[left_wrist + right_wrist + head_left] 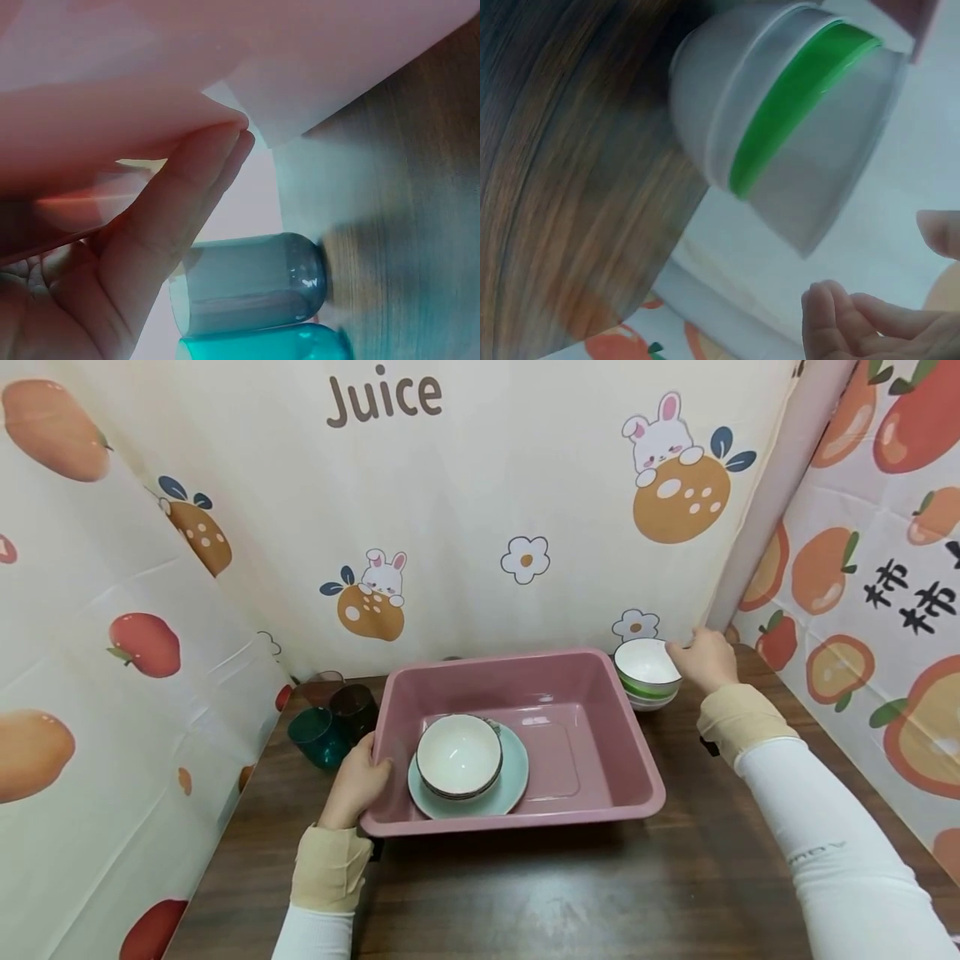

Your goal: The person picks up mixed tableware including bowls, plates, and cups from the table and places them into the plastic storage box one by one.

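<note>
My left hand (357, 784) grips the left side of a pink plastic basin (592, 814). In the left wrist view, the fingers (191, 172) lie along the basin's outer wall (150, 60). Inside the basin, a stack of cream bowls (459, 755) with dark rims rests on a pale blue plate (516, 772). Beyond the basin's far right corner stands a stack of bowls (647, 665), white and green. My right hand (707, 660) hovers beside that stack's rim. In the right wrist view, its thumb and fingers (822, 319) are spread, apart from the stacked bowls (780, 120).
To the basin's left stand a teal cup (318, 739), a dark brown cup (354, 710) and a clear pinkish cup (324, 687). The brown wooden table (525, 893) meets printed cloth (465, 510) at its back and sides.
</note>
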Tool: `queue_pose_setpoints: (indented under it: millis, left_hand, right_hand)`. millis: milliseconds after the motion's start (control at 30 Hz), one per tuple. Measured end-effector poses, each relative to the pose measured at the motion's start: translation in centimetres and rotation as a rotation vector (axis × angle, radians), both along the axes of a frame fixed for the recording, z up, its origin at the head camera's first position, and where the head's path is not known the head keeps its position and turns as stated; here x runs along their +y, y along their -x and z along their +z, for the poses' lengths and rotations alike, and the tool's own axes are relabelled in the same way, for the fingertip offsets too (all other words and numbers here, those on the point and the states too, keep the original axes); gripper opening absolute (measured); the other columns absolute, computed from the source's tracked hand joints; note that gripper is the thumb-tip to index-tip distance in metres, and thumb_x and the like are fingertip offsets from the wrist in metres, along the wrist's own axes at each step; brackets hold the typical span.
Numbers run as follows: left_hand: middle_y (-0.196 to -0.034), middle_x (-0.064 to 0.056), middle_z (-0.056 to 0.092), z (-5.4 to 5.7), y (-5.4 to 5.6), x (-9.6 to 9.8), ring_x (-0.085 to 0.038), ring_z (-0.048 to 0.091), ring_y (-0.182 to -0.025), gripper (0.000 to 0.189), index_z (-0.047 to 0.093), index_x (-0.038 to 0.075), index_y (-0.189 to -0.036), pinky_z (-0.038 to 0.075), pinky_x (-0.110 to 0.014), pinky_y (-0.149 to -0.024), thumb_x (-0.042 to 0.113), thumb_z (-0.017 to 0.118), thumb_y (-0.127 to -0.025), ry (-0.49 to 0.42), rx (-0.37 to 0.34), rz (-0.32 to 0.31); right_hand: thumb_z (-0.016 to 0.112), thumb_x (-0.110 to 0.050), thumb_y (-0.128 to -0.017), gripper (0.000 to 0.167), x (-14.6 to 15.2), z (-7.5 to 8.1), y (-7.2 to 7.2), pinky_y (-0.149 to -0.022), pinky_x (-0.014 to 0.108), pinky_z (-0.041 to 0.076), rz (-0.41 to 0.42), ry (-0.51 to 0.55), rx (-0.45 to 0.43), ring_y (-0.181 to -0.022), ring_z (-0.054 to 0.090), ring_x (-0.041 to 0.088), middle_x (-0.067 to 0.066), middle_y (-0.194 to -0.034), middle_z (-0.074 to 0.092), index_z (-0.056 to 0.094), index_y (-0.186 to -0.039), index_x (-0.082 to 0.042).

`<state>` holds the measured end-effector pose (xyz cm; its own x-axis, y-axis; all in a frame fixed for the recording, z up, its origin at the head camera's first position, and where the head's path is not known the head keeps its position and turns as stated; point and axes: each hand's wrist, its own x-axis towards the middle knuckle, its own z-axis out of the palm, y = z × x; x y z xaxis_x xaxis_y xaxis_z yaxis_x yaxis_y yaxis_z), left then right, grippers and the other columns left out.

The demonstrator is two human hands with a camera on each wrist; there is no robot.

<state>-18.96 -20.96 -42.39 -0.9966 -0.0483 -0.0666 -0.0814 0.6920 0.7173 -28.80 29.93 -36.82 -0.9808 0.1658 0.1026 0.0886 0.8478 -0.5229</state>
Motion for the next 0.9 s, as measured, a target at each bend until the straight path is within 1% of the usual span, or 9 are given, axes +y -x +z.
queue_pose_setpoints:
  millis: [67, 133, 167, 333, 467, 600, 700, 800, 900]
  left_hand:
    - [-0.133, -0.027, 0.055, 0.0, -0.1, 0.0, -0.039, 0.058, -0.114, 0.053, 0.037, -0.003, -0.144, 0.046, -0.057, -0.099, 0.009, 0.048, -0.093, 0.000, 0.002, -0.001]
    - [-0.133, -0.028, 0.055, 0.1, -0.1, 0.0, -0.039, 0.058, -0.113, 0.053, 0.038, -0.003, -0.144, 0.046, -0.057, -0.099, 0.009, 0.048, -0.093, -0.001, 0.007, -0.006]
    - [-0.133, -0.028, 0.055, 0.1, -0.1, -0.1, -0.039, 0.058, -0.113, 0.053, 0.038, -0.003, -0.144, 0.046, -0.057, -0.099, 0.009, 0.048, -0.093, -0.002, 0.010, -0.009]
    - [-0.132, -0.027, 0.056, 0.1, 0.0, -0.2, -0.038, 0.058, -0.113, 0.053, 0.039, -0.002, -0.143, 0.046, -0.056, -0.099, 0.008, 0.048, -0.093, 0.001, 0.021, -0.016]
    - [-0.131, -0.028, 0.056, 0.2, 0.0, -0.4, -0.038, 0.058, -0.112, 0.053, 0.038, -0.003, -0.143, 0.046, -0.056, -0.099, 0.008, 0.048, -0.093, 0.005, 0.016, -0.019]
    - [-0.131, -0.028, 0.056, 0.1, -0.1, -0.5, -0.038, 0.058, -0.111, 0.052, 0.038, -0.003, -0.143, 0.047, -0.057, -0.098, 0.008, 0.047, -0.093, 0.005, 0.003, -0.025]
    - [-0.131, -0.028, 0.056, 0.1, -0.1, -0.5, -0.039, 0.058, -0.112, 0.053, 0.038, -0.004, -0.143, 0.047, -0.057, -0.098, 0.008, 0.048, -0.093, 0.004, 0.007, -0.028]
    - [-0.132, -0.029, 0.055, 0.0, -0.2, -0.6, -0.039, 0.058, -0.112, 0.054, 0.036, -0.004, -0.144, 0.047, -0.057, -0.098, 0.009, 0.048, -0.094, 0.003, 0.002, -0.026]
    - [-0.133, -0.029, 0.054, 0.1, -0.3, -0.6, -0.040, 0.058, -0.113, 0.055, 0.035, -0.004, -0.146, 0.046, -0.057, -0.099, 0.010, 0.048, -0.094, 0.007, -0.006, -0.024]
  right_hand:
    - [0.045, -0.030, -0.094, 0.053, 0.2, -0.3, 0.2, -0.083, 0.062, 0.045, -0.003, -0.032, -0.015, -0.103, 0.053, 0.058, 0.043, -0.116, 0.055, 0.055, -0.113, 0.018]
    - [0.045, -0.029, -0.093, 0.049, 0.4, -0.6, 0.2, -0.077, 0.059, 0.046, -0.001, -0.058, -0.031, -0.095, 0.057, 0.056, 0.042, -0.107, 0.058, 0.058, -0.100, 0.018]
    - [0.046, -0.029, -0.093, 0.049, 0.5, -0.6, 0.2, -0.076, 0.058, 0.046, -0.001, -0.067, -0.043, -0.094, 0.057, 0.055, 0.041, -0.105, 0.059, 0.059, -0.098, 0.018]
    - [0.045, -0.028, -0.092, 0.055, 0.6, -0.9, -0.1, -0.079, 0.056, 0.047, 0.000, -0.063, -0.146, -0.095, 0.056, 0.051, 0.042, -0.109, 0.057, 0.055, -0.108, 0.024]
    - [0.044, -0.027, -0.091, 0.056, 0.3, -1.5, -0.2, -0.084, 0.055, 0.047, -0.029, -0.023, -0.209, -0.097, 0.055, 0.048, 0.041, -0.110, 0.056, 0.053, -0.111, 0.025]
    - [0.043, -0.021, -0.088, 0.053, 0.0, -2.4, -0.3, -0.086, 0.056, 0.046, -0.074, 0.011, -0.221, -0.098, 0.054, 0.048, 0.040, -0.110, 0.055, 0.052, -0.112, 0.025]
    - [0.043, -0.015, -0.083, 0.050, -0.1, -2.9, -0.3, -0.086, 0.056, 0.047, -0.105, 0.021, -0.217, -0.097, 0.054, 0.047, 0.039, -0.109, 0.056, 0.053, -0.111, 0.025]
    - [0.043, -0.012, -0.081, 0.049, -0.4, -2.9, -0.4, -0.087, 0.055, 0.047, -0.137, 0.028, -0.216, -0.097, 0.055, 0.047, 0.039, -0.109, 0.056, 0.054, -0.111, 0.025]
    - [0.043, -0.013, -0.081, 0.049, -0.5, -2.8, -0.5, -0.089, 0.055, 0.047, -0.159, 0.031, -0.223, -0.101, 0.055, 0.049, 0.039, -0.110, 0.056, 0.054, -0.112, 0.024]
